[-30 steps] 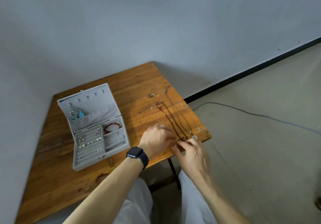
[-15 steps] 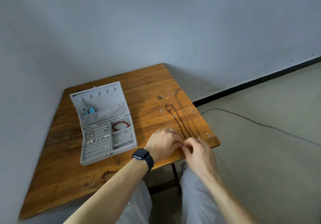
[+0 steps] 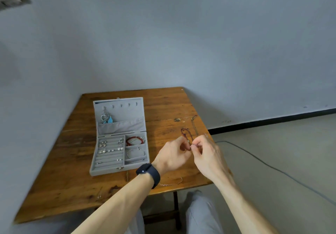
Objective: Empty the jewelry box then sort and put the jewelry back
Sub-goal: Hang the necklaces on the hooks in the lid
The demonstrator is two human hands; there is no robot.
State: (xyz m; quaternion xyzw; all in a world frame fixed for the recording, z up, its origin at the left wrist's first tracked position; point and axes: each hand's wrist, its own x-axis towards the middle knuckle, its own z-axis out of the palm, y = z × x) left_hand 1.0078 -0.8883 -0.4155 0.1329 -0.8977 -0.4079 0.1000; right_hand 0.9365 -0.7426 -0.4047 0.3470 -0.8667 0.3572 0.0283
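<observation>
On my feed 2 hands meet over the table [image 3: 72, 161]: left hand [image 3: 172, 155] and right hand [image 3: 207, 153] both pinch the dark red necklace [image 3: 184, 129], fingers curled tight.

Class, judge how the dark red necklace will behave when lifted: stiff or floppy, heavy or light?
Probably floppy: the necklace lies in a loose loop on the table. Likely light: left hand and right hand pinch it with fingertips. May tangle with the thin chain beside it.
</observation>
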